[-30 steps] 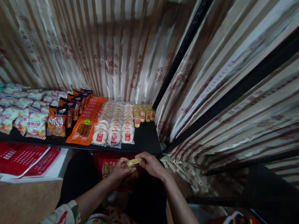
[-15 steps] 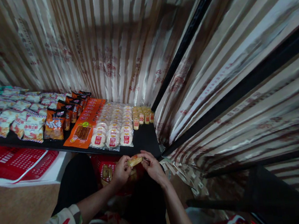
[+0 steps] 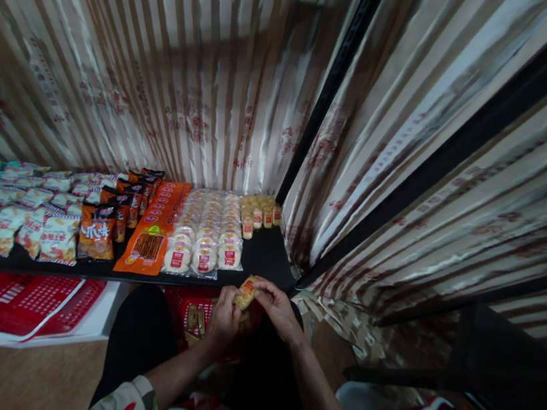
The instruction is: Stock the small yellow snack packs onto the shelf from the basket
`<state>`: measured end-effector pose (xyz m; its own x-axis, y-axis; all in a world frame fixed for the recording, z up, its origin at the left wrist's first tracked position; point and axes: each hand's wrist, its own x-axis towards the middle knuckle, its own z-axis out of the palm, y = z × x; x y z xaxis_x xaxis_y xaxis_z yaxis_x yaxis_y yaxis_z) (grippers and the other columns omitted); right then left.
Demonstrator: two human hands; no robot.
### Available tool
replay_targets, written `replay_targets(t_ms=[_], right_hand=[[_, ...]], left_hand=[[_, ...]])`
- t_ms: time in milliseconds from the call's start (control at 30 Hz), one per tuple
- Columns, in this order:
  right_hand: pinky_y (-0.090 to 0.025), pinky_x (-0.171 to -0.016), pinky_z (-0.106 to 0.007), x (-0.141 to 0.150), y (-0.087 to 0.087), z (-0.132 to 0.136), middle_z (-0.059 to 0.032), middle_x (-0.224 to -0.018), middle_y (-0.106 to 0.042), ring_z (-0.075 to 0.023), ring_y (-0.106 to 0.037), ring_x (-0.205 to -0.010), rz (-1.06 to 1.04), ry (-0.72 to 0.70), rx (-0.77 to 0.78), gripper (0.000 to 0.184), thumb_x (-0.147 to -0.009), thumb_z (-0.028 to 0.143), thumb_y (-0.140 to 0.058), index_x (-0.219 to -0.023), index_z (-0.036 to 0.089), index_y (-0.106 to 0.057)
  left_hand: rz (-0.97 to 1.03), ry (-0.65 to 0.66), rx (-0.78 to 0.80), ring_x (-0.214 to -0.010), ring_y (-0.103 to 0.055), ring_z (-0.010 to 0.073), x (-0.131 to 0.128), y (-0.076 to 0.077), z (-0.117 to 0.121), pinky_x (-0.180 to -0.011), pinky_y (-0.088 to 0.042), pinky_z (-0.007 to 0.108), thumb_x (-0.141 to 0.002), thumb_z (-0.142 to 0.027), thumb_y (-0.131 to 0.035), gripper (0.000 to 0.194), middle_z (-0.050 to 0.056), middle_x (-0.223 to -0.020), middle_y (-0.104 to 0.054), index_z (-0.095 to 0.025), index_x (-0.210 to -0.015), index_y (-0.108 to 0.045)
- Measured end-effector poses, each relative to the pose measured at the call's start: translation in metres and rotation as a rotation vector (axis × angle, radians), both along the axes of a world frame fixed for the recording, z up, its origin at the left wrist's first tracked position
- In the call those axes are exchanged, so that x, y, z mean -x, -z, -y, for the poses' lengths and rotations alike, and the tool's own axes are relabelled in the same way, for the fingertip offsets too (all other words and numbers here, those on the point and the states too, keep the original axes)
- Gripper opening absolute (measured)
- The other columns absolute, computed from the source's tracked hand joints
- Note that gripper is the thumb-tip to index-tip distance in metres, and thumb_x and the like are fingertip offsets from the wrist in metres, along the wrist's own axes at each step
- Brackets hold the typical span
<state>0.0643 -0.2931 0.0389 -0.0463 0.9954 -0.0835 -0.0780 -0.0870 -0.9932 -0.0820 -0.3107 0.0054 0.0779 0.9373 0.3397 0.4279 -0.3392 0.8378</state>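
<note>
The left hand [image 3: 224,313] and right hand [image 3: 275,304] pinch one small yellow packet [image 3: 245,293] between them, above the red basket [image 3: 177,300] and near the black shelf [image 3: 266,258]. The packet's long axis slants from near left to far right. Its red-orange label faces upward, print illegible. Matching shelf packets [image 3: 267,216] carry red labels, also unreadable.

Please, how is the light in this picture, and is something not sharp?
Head view: dim overall, pale sheen on the striped curtain; head view, lower right: deep shadow hides detail; head view, below centre: the yellow packet in the left hand and right hand looks soft, its print unreadable.
</note>
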Motion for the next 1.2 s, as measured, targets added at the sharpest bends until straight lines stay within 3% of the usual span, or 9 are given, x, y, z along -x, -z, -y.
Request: replay_targets(t_ms=[133,300,467,667,933,1200], right_hand=[[-0.044,-0.092,-0.037,0.003,0.003,-0.002,-0.0060,-0.105,-0.064,-0.0203,-0.059,-0.100,-0.041,0.012,0.018,0.039,-0.066,0.041,-0.068,-0.099,0.021,-0.058],[-0.046,-0.090,-0.038,0.002,0.008,-0.004,-0.0083,-0.111,-0.062,-0.0217,-0.058,-0.102,-0.022,0.033,0.029,0.050,-0.069,0.042,-0.064,-0.112,0.021,-0.052],[-0.046,-0.089,-0.037,-0.002,0.013,-0.006,-0.0085,-0.112,-0.061,-0.0212,-0.059,-0.102,-0.083,0.102,0.049,0.050,-0.068,0.037,-0.063,-0.114,0.021,-0.050],[-0.046,-0.090,-0.036,-0.006,0.017,-0.004,-0.0086,-0.113,-0.060,-0.0210,-0.058,-0.103,-0.106,0.090,0.064,0.050,-0.067,0.035,-0.064,-0.113,0.020,-0.052],[-0.044,-0.093,-0.035,-0.016,0.017,-0.008,-0.0069,-0.129,-0.047,-0.0202,-0.047,-0.117,0.214,0.061,-0.155,0.036,-0.076,0.035,-0.055,-0.109,0.024,-0.061],[-0.032,-0.105,-0.041,-0.025,0.021,-0.017,-0.0053,-0.124,-0.054,-0.0193,-0.044,-0.119,0.534,0.032,-0.312,0.037,-0.079,0.027,-0.053,-0.116,0.025,-0.058]], left_hand=[[-0.044,0.002,0.041,-0.096,-0.052,0.0194,-0.001,-0.002,-0.001,-0.085,-0.045,0.035,-0.076,-0.008,-0.038,0.025,0.010,-0.098,-0.054,-0.019,-0.096,-0.047],[-0.074,0.022,0.043,-0.098,-0.052,0.0194,-0.002,-0.001,-0.001,-0.088,-0.043,0.034,-0.077,-0.008,-0.038,0.027,0.010,-0.100,-0.054,-0.019,-0.099,-0.048],[-0.068,0.051,0.058,-0.098,-0.053,0.0191,0.000,-0.001,-0.004,-0.089,-0.043,0.032,-0.080,-0.011,-0.035,0.025,0.009,-0.100,-0.055,-0.018,-0.098,-0.050],[-0.129,0.141,0.056,-0.099,-0.053,0.0166,0.007,-0.003,-0.017,-0.091,-0.042,0.030,-0.077,-0.008,-0.033,0.031,0.007,-0.104,-0.054,-0.019,-0.101,-0.050],[-0.150,0.285,0.017,-0.105,-0.051,0.0159,0.010,-0.012,-0.044,-0.095,-0.040,0.030,-0.075,-0.005,-0.034,0.037,0.006,-0.108,-0.056,-0.020,-0.104,-0.052],[-0.155,0.386,-0.001,-0.104,-0.051,0.0159,0.006,-0.025,-0.069,-0.095,-0.039,0.032,-0.068,-0.001,-0.035,0.043,0.005,-0.106,-0.056,-0.021,-0.102,-0.051]])
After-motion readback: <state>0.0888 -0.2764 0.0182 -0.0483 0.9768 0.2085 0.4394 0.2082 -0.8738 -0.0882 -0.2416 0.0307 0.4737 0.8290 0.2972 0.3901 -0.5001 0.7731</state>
